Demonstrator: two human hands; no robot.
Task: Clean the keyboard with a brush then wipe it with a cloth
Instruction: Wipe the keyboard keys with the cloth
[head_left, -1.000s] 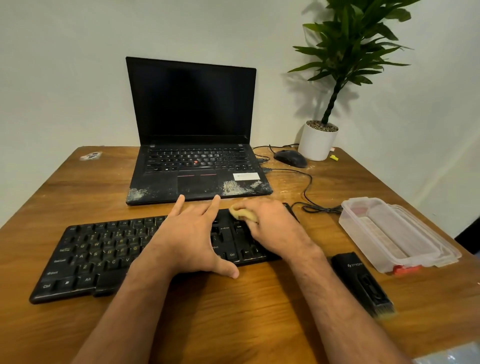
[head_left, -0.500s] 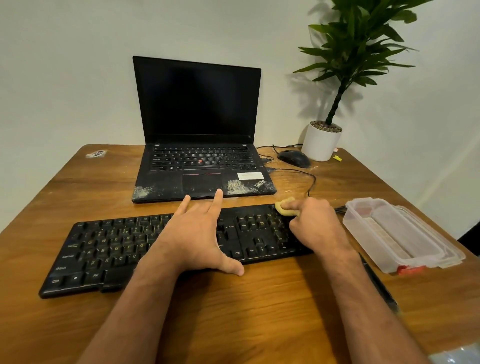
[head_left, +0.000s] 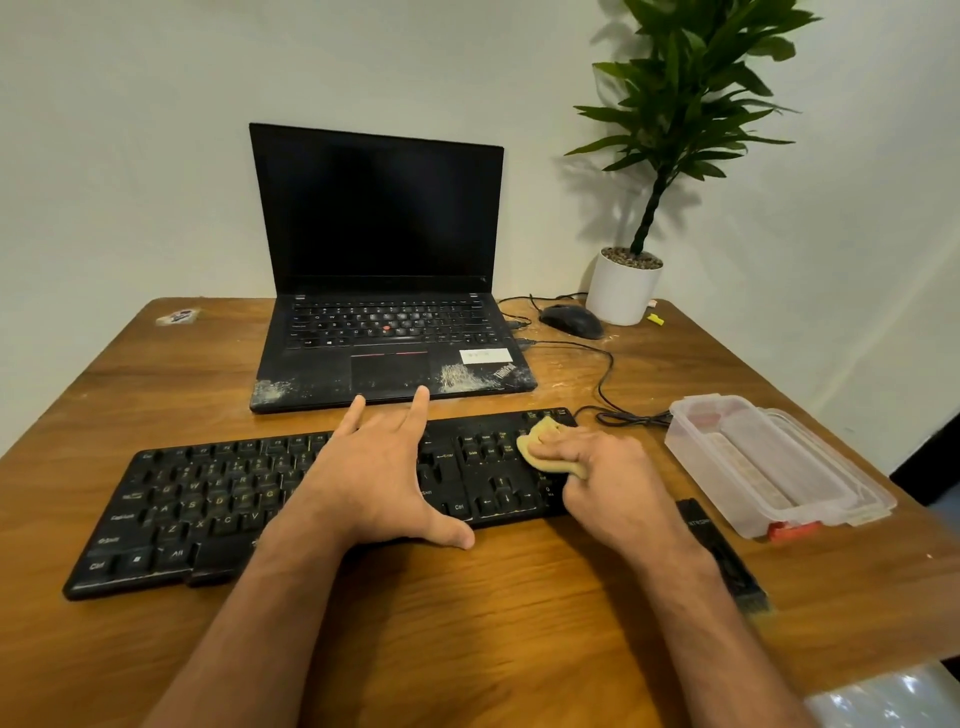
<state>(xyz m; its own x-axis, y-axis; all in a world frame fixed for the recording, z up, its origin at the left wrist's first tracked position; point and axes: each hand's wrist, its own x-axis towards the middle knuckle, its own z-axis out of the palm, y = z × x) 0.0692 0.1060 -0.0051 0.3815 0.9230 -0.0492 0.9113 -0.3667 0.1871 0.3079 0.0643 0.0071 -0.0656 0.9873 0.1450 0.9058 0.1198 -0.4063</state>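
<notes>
Black keyboard (head_left: 218, 499) lying flat across the wooden table (head_left: 467, 649), angled, in front of the open ThinkPad laptop (head_left: 379, 291). Left hand (head_left: 374, 478) spread flat over the keyboard's middle, fingers straight and splayed, thumb out along the near edge, holding nothing; keys beneath it hidden. Right hand (head_left: 613, 478) curled round a small yellow cloth (head_left: 545, 449), pressing it onto the number pad at the keyboard's right end; most of the cloth buried under the fingers, only a crumpled corner showing. Black brush (head_left: 727, 561) lying on the table just right of the right wrist, partly covered by the forearm, bristles toward the near edge, label unreadable. Clear plastic container (head_left: 779, 467) further right, contents blurred. Mouse (head_left: 571, 319) and potted plant (head_left: 628, 280) at the back right, plant top cut off. Pale smudges on the laptop palm rest.
</notes>
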